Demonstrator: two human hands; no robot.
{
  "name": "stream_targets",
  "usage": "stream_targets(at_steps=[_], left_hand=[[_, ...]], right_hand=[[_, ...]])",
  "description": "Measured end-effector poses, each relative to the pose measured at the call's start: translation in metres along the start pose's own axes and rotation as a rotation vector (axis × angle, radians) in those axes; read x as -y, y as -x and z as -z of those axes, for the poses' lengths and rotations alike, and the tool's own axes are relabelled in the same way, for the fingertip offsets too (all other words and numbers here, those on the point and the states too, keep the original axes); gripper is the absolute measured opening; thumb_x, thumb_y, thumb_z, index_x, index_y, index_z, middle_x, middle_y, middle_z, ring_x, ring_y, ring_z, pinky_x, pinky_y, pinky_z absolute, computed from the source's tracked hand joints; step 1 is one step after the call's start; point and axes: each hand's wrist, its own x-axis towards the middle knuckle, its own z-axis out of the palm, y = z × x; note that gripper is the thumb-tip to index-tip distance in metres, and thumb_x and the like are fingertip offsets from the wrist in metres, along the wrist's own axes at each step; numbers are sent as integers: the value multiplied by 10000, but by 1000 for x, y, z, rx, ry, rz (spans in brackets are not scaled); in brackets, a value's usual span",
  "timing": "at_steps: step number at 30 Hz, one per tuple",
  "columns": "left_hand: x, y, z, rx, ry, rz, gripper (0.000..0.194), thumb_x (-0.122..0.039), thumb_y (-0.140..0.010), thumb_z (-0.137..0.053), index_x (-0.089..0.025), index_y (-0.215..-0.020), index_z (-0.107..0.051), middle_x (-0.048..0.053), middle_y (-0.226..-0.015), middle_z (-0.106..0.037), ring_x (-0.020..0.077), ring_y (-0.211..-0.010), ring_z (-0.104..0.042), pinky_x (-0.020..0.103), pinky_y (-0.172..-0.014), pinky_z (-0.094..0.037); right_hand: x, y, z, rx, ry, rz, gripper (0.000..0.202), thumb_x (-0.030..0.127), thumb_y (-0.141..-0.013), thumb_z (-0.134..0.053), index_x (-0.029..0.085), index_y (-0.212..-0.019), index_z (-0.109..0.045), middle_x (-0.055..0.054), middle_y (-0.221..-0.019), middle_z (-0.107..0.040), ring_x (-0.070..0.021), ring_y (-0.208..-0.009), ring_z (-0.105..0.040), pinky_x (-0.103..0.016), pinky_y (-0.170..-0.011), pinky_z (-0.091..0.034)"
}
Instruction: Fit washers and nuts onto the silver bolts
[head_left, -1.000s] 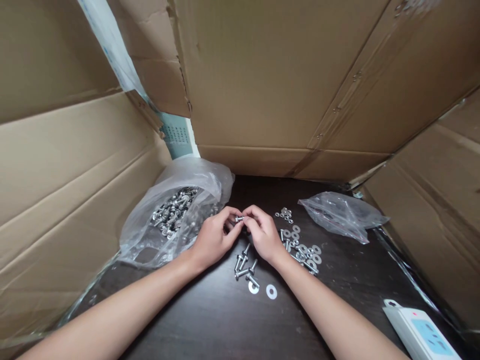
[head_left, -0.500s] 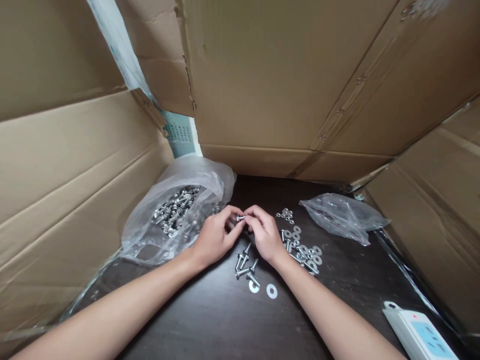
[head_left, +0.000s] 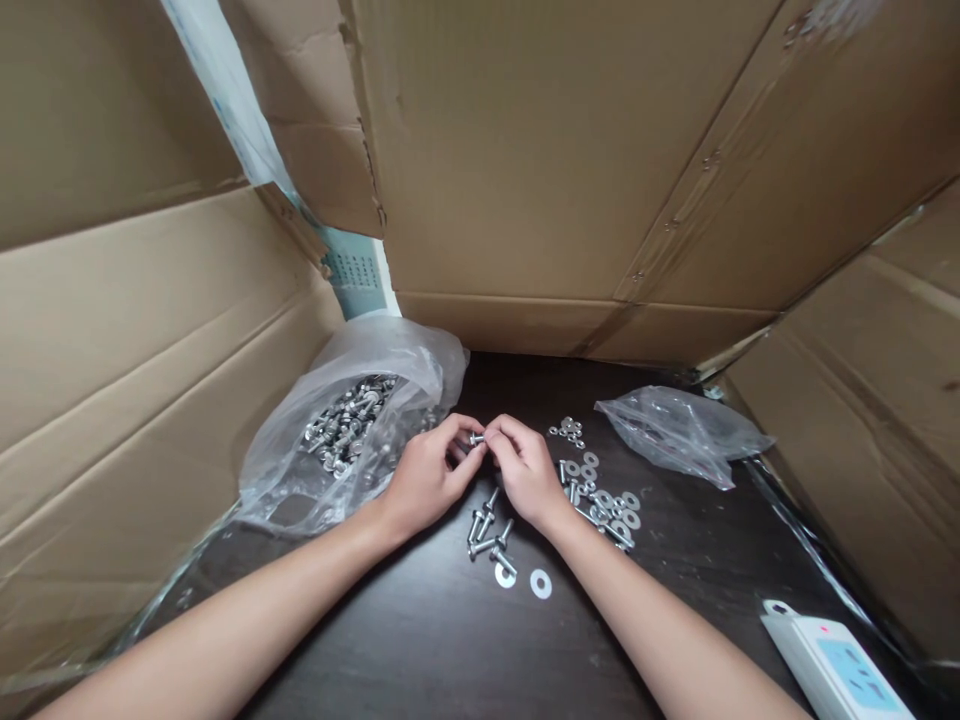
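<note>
My left hand [head_left: 435, 468] pinches a small metal bolt [head_left: 476, 438] between thumb and fingers. At the bolt's other end, the fingertips of my right hand [head_left: 521, 465] are pressed together around it; whether they hold a nut there is hidden. Just below the hands lie several bolts [head_left: 484, 525] with nuts on some of them. Two flat washers [head_left: 541, 584] rest close to these bolts. To the right of my right hand is a mixed pile of washers and bolts [head_left: 604, 505], with a small cluster of nuts [head_left: 568, 431] behind it.
An open plastic bag [head_left: 277, 475] full of metal fasteners stands on the left. A flatter clear bag [head_left: 682, 430] lies at the right back. A white power strip [head_left: 832, 660] sits at the front right. Cardboard walls [head_left: 540, 180] enclose the dark table [head_left: 405, 640].
The right fingers have shifted slightly around the bolt's end and closed further over it. The whole view has moved a little; the things on the table lie as before.
</note>
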Motion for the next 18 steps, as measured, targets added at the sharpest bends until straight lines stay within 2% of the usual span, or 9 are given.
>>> stream_targets(at_steps=[5, 13, 18], left_hand=[[0, 0, 0, -8, 3, 9, 131, -243, -942, -609, -183, -1054, -641, 0, -778, -709, 129, -635, -661, 205, -563, -501], [-1, 1, 0, 27, -10, -1, 163, -234, -923, -610, -180, -1077, -620, 14, -823, -730, 133, -656, -682, 217, -577, -513], [-4, 1, 0, 19, -27, 2, 143, -237, -926, -608, -185, -1058, -624, 20, -828, -732, 133, -652, -673, 216, -563, -516]], right_hand=[[-1, 0, 1, 4, -29, -6, 191, 323, -900, -519, 208, -770, -597, -20, -771, -600, -174, -712, -556, -287, -650, -431], [0, 0, -1, -33, 22, 11, 218, 317, -900, -502, 213, -716, -554, -1, -706, -563, -163, -672, -530, -280, -627, -404], [1, 0, -1, -83, 10, -3, 219, 302, -859, -515, 218, -657, -513, 15, -653, -515, -151, -627, -488, -276, -598, -379]])
